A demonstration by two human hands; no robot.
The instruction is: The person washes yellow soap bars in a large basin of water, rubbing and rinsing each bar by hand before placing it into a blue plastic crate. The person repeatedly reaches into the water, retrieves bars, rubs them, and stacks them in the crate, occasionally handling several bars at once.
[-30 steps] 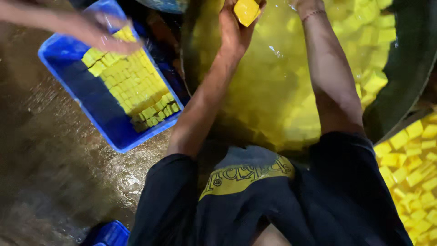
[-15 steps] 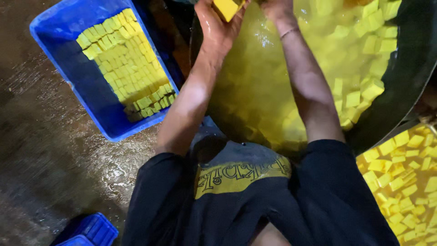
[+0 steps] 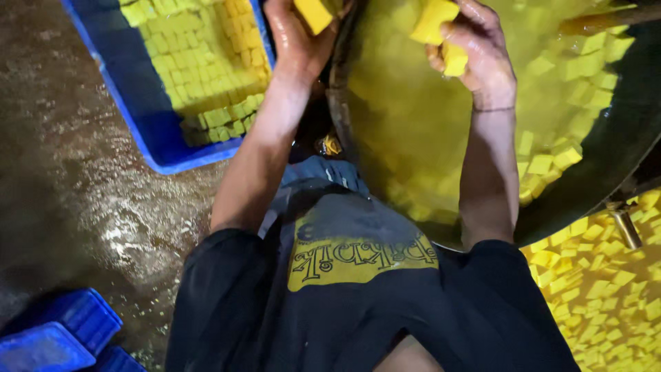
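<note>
Wet, dark concrete floor (image 3: 76,200) glistens on the left, and low down in that corner sit a couple of small blue boxes (image 3: 58,337). Since a second ago the view has swung down and left: the blue crate (image 3: 155,138) now runs off the top edge, and the other person's hand that reached over it has gone.

Both of the person's hands have come up out of the yellow liquid. The left hand (image 3: 299,41) is curled round a yellow block (image 3: 313,14), just over the gap between the crate and the rim of the big dark vat (image 3: 613,145). The right hand (image 3: 475,55), which half a second ago showed nothing, now grips its own yellow blocks (image 3: 437,34) above the liquid, fingers pressed around them, one sticking out above the knuckles. So blocks are being lifted from the vat on both sides at once, with the left one nearest the crate.

The crate's near wall and the vat rim almost meet, leaving only a narrow dark slot between them. The crate is packed in rows along its right side, with bare blue bottom on the left. More loose yellow cubes (image 3: 606,289) lie heaped at lower right, close under the vat's edge.
</note>
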